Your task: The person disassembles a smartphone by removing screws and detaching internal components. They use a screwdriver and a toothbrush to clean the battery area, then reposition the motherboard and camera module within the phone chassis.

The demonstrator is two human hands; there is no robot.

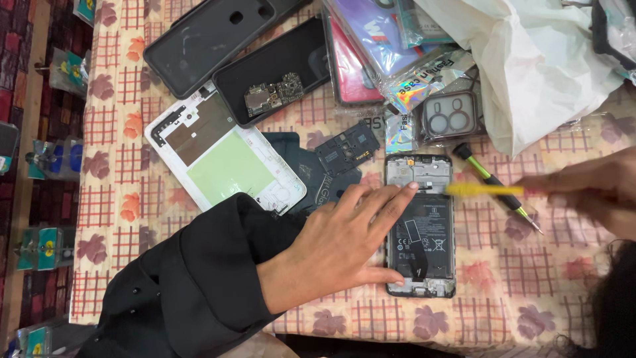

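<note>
An opened black phone [424, 229] lies back-side up on the checked cloth, its battery and boards exposed. My left hand [334, 248] lies flat beside it, fingertips resting on the phone's left edge and thumb at its lower corner, holding it steady. My right hand [583, 189] comes in from the right, blurred by motion, gripping a yellow tool [480, 190] whose tip reaches over the phone's upper right corner. A green-and-black screwdriver [500, 189] lies on the cloth just under that tool.
A white phone frame with a green panel [222, 159] lies at left, beside dark cover plates [344, 149]. Black cases [205, 40], one holding a circuit board [273, 93], packaged phone covers [377, 33] and a white plastic bag [530, 59] crowd the far side.
</note>
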